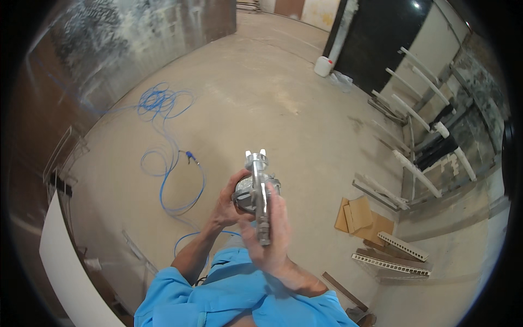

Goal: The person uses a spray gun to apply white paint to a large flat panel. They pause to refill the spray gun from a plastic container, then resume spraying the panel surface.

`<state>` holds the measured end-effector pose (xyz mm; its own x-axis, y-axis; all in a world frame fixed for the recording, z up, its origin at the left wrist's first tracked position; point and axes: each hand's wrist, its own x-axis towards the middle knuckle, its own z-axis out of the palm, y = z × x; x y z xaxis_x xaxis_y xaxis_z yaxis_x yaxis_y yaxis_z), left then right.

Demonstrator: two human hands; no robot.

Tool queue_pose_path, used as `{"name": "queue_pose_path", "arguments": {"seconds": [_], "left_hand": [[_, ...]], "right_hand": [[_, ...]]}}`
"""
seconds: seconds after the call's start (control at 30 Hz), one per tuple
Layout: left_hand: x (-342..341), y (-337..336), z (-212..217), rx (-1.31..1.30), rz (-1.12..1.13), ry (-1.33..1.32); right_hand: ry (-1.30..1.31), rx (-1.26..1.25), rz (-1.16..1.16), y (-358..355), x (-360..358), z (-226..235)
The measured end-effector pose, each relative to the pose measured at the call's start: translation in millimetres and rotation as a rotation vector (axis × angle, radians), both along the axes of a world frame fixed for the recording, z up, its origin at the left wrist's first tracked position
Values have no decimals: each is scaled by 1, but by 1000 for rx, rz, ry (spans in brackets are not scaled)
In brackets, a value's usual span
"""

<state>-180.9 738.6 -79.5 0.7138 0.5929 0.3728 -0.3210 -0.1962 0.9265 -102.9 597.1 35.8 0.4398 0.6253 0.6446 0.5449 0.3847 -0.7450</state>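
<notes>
Out in front of your chest, your left hand (222, 210) comes in from the left, fingers curled around the metal cup (243, 195) of a silver spray gun (260, 199). Your right hand (279, 240), slightly blurred, stands upright along the gun's other side, thumb left of its handle; you cannot tell how tightly those fingers close. The nozzle end points away from you.

Around you, a white panel (61, 253) leans at far left. Next, a blue hose (155, 99) lies coiled and looped on the floor, its near run partly hidden by your left arm, a blue-handled nozzle (190, 156) among its loops. Rightward lie cardboard pieces (358, 212), then perforated strips (402, 246).

Your gun's cup contents are hidden; farther right, a white jug (323, 66) wears a red cap.
</notes>
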Motion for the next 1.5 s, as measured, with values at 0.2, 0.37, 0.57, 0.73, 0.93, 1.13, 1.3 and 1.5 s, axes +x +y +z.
{"name": "queue_pose_path", "arguments": {"seconds": [0.2, 0.37, 0.57, 0.73, 0.93, 1.13, 1.3, 1.5], "left_hand": [[203, 109, -16, -721, -118, 0], [363, 203, 35, -521, -316, 64], [533, 292, 47, -771, -438, 142], [695, 385, -12, -478, -361, 119], [923, 513, -15, -160, -542, 288], [1106, 599, 31, -371, -651, 144], [1273, 687, 24, -496, -495, 51], [1456, 847, 36, -367, -349, 2]], "right_hand": [[-218, -30, 13, 80, 227, -11], [419, -290, 95, 173, 422, -32], [351, -48, 57, 274, 585, -68], [473, -36, 104, 358, 738, -109], [593, 47, 540, 469, 1003, -93], [634, -250, 504, 571, 1192, -56], [465, -259, 321, 684, 1335, -70], [497, -203, 186, 859, 1520, -67]]}}
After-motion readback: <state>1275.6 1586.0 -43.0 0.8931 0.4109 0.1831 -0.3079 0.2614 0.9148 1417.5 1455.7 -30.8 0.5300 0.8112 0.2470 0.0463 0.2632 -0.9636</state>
